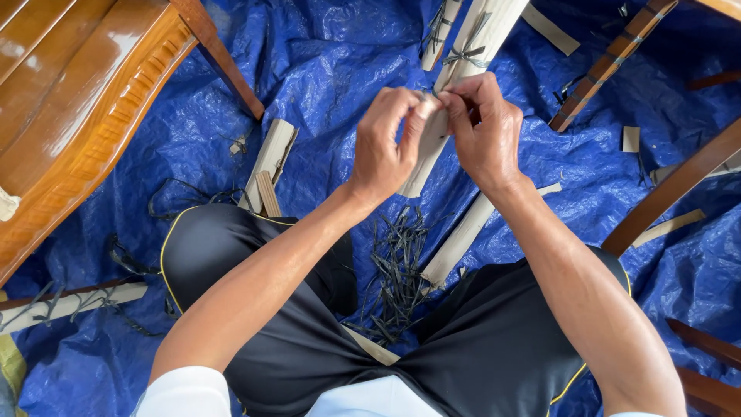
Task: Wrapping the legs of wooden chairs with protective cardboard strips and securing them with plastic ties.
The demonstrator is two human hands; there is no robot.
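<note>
Seated person, black shorts (pixel 309 309), white shirt hem at the bottom edge; knees spread over a blue tarp (pixel 340 69) on the floor.

Between the knees: a loose pile of short dark strips (pixel 397 270), cut ties by the look of them, lying on the tarp.

Above the pile: a pale wooden slat (pixel 421 166) held slanting up and away, its far end bound with a dark knotted tie (pixel 463 55). A second slat (pixel 463 235) lies on the tarp just beside the right forearm.

Left hand (pixel 386 143): clenched around the held slat near its middle, thumb pressed toward the right hand. Right hand (pixel 485 127): fingertips pinched at something small on the slat's edge; what it pinches is hidden by the fingers.

Step in hand, as judged: working a tie on the slat, either loosening or fastening; which cannot be told. The next move calls for a steady left grip and a fine pinch-and-pull by the right.

Farther off: short slats (pixel 270 158) by the left knee, a varnished wooden chair (pixel 85 108) at left, dark curved chair parts (pixel 671 189) at right.
</note>
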